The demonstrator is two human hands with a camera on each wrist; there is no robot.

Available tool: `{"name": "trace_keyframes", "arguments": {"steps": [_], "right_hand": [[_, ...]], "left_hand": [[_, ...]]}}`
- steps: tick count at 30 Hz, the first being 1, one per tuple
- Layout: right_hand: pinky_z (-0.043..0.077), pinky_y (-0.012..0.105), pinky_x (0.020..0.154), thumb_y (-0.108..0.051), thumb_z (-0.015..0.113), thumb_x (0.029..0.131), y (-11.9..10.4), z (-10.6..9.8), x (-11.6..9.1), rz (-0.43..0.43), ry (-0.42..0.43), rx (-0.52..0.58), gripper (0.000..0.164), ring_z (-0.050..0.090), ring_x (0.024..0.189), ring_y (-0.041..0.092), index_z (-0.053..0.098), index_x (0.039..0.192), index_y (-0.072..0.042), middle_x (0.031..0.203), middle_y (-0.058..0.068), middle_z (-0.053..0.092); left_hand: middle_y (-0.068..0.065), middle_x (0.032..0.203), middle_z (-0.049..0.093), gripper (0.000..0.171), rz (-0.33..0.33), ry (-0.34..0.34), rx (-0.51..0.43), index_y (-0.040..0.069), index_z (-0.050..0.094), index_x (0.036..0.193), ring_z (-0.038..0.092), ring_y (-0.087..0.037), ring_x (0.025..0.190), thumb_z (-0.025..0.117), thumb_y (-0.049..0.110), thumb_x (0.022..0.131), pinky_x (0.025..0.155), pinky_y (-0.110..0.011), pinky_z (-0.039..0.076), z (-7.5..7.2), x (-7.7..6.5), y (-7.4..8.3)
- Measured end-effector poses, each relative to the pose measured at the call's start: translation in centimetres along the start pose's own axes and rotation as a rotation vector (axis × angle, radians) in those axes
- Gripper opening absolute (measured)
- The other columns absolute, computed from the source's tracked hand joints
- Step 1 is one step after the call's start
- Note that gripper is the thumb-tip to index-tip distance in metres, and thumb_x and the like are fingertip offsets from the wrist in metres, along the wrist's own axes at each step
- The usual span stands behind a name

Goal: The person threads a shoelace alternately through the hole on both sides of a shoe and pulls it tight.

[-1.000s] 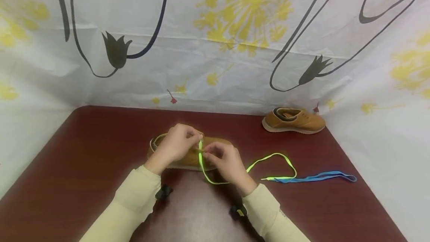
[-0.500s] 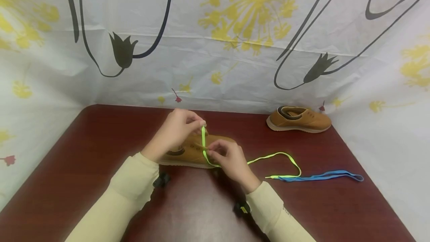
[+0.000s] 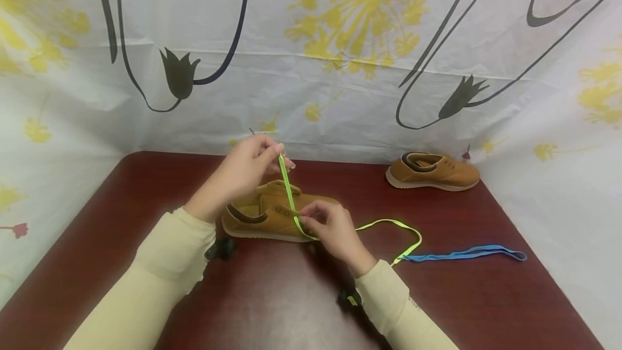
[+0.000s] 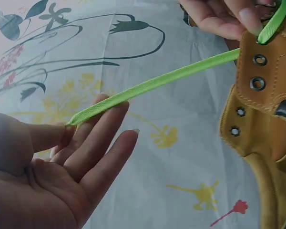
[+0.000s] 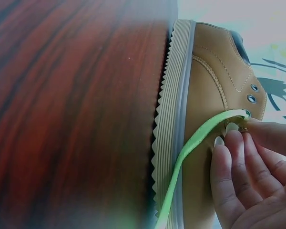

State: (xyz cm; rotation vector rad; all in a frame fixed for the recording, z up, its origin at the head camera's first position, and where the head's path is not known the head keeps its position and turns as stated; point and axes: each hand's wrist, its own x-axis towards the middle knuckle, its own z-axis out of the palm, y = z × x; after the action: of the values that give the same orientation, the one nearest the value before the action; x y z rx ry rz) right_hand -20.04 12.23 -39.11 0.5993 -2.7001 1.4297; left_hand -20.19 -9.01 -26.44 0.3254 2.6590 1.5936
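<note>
A tan shoe (image 3: 274, 226) sits on the table, toe to the right. My left hand (image 3: 240, 169) pinches the end of a neon-green shoelace (image 3: 288, 180) between thumb and fingers, up and left of the shoe. In the left wrist view the lace (image 4: 157, 87) runs taut to the inner side of an eyelet flap (image 4: 271, 64) and through its toe-end eyelet; two other eyelets there are bare. My right hand (image 3: 332, 228) pinches that flap beside the threaded eyelet. On the outside, the lace (image 5: 195, 138) drops over the sole.
The lace's far part loops right of my right hand and meets a folded blue shoelace (image 3: 466, 254) on the dark red table (image 3: 272, 296). A second tan shoe (image 3: 434, 174) stands at the back right. A white patterned sheet (image 3: 291, 96) hangs behind the table.
My left hand has moved up and left, drawing a longer stretch of green lace through the eyelet. My right hand keeps hold of the flap. The lace's tail has shifted toward the shoe.
</note>
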Motion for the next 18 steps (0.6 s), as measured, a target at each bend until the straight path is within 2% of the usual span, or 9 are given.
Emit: {"name": "trace_keyframes", "arguments": {"steps": [2, 7, 11, 14, 18], "right_hand": [[0.050, 0.021, 0.067, -0.012, 0.077, 0.089, 0.0, 0.0, 0.0, 0.001, -0.001, -0.005, 0.006, 0.066, 0.073, 0.006, 0.076, 0.095, -0.011, 0.084, -0.001, 0.075], [0.051, 0.021, 0.067, -0.011, 0.077, 0.089, -0.2, -0.1, -0.1, 0.004, -0.001, 0.007, 0.006, 0.067, 0.073, 0.007, 0.076, 0.095, -0.011, 0.085, 0.000, 0.076], [0.051, 0.022, 0.066, -0.012, 0.077, 0.089, -0.2, 0.0, -0.1, 0.000, -0.005, 0.014, 0.006, 0.067, 0.073, 0.008, 0.076, 0.095, -0.010, 0.085, 0.001, 0.076], [0.051, 0.022, 0.066, -0.013, 0.077, 0.090, -0.2, 0.0, 0.0, 0.000, -0.005, 0.008, 0.005, 0.066, 0.072, 0.007, 0.076, 0.094, -0.011, 0.085, -0.001, 0.076], [0.051, 0.021, 0.065, -0.013, 0.077, 0.090, -0.2, 0.0, 0.0, -0.003, -0.001, -0.001, 0.005, 0.065, 0.071, 0.005, 0.076, 0.093, -0.011, 0.084, -0.001, 0.075]], "left_hand": [[-0.014, 0.105, 0.076, 0.026, 0.005, -0.001, -0.030, 0.001, 0.056, 0.113, 0.075, -0.028, 0.102, 0.044, 0.023, 0.110, 0.105, -0.045, 0.052, -0.2, 0.0, 0.6], [-0.014, 0.091, 0.076, 0.025, 0.013, 0.073, -0.046, 0.000, 0.061, 0.114, 0.075, -0.028, 0.094, 0.049, 0.022, 0.108, 0.103, -0.042, 0.054, -1.1, 0.4, 2.4], [-0.007, 0.079, 0.073, 0.025, -0.010, 0.099, -0.120, -0.005, 0.067, 0.116, 0.075, -0.020, 0.085, 0.054, 0.014, 0.105, 0.098, -0.038, 0.057, -1.9, 0.9, 3.1], [0.001, 0.079, 0.070, 0.027, -0.041, 0.059, -0.209, -0.009, 0.068, 0.119, 0.071, -0.011, 0.082, 0.055, 0.010, 0.104, 0.098, -0.037, 0.057, -2.2, 1.1, 3.2], [-0.002, 0.094, 0.072, 0.032, -0.082, -0.045, -0.327, -0.010, 0.061, 0.130, 0.071, -0.007, 0.087, 0.053, 0.006, 0.104, 0.100, -0.037, 0.055, -2.5, 1.4, 2.6]]}}
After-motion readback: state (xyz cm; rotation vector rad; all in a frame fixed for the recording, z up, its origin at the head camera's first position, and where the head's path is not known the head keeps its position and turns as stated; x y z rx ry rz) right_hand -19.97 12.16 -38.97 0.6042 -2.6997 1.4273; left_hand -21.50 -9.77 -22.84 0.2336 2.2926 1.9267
